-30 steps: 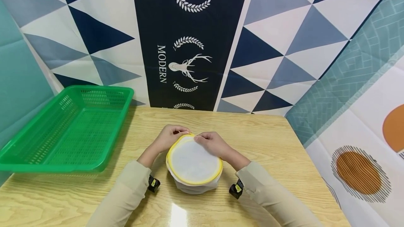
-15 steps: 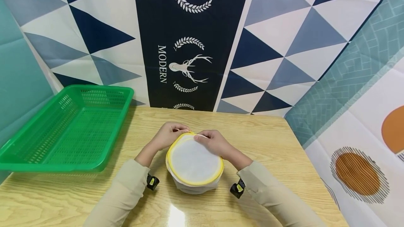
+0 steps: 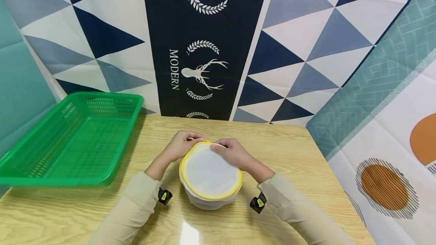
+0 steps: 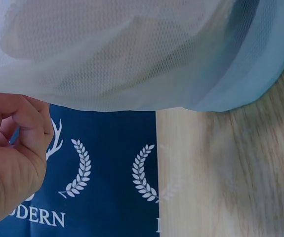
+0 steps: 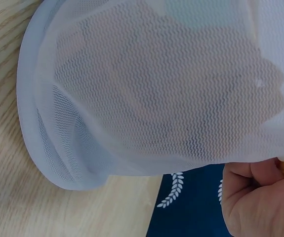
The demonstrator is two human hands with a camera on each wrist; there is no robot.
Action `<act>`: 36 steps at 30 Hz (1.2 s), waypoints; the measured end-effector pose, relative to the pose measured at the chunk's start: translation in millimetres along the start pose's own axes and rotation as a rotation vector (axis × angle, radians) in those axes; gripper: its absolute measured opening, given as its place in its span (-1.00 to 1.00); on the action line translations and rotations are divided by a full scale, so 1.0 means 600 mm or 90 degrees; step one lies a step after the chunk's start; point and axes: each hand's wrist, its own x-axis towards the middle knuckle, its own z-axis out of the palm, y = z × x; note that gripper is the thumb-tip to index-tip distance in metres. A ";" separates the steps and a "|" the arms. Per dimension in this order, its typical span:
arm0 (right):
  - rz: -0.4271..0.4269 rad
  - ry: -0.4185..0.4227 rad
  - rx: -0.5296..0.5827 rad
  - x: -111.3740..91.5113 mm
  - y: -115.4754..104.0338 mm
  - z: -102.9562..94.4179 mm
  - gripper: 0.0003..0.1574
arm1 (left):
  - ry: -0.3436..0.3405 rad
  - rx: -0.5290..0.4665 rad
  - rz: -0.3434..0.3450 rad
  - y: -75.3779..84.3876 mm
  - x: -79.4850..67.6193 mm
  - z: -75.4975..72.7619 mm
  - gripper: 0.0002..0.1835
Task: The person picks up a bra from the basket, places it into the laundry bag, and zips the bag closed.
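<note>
Two hands on one white mesh bag. It sits between the forearms on the wood-grain table, on the person's side of the fingers; pale flat face up, sloping toward the person.

Left hand: fingers curled in, tips pinching at the far edge of the yellow rim, left of its top. Exact grip partly hidden.

Right hand: thumb laid over the face, fingers folded behind the edge; bag held between them. A bit of yellow shows by these fingers in the right wrist view.

Key relation: fingertips near each other but apart, both on the far edge, bag body extending back toward the person. Face roughly round, so no clear long axis; neither hand plainly nearer. Contents, if any: cannot tell through mesh.

Green basket stands left, well apart from the bag
</note>
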 end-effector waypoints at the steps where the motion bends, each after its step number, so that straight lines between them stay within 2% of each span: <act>1: -0.001 0.000 0.000 -0.001 -0.001 0.000 -0.56 | 0.001 0.000 -0.001 0.002 -0.001 0.000 -0.79; 15: 0.010 0.013 -0.016 -0.012 -0.018 -0.005 -0.58 | 0.006 0.007 -0.017 0.022 -0.005 -0.001 -0.78; 24: -0.002 0.013 -0.013 -0.016 -0.018 -0.010 -0.59 | 0.005 0.006 -0.031 0.034 -0.005 -0.001 -0.76; 29: -0.002 0.008 -0.030 -0.018 -0.024 -0.014 -0.62 | 0.002 0.012 -0.023 0.041 -0.006 -0.004 -0.78; 31: 0.000 0.003 -0.040 -0.019 -0.028 -0.017 -0.62 | -0.001 0.017 -0.016 0.053 -0.011 -0.005 -0.78; 36: 0.009 -0.001 -0.053 -0.021 -0.034 -0.022 -0.62 | -0.005 0.012 -0.023 0.058 -0.009 -0.006 -0.77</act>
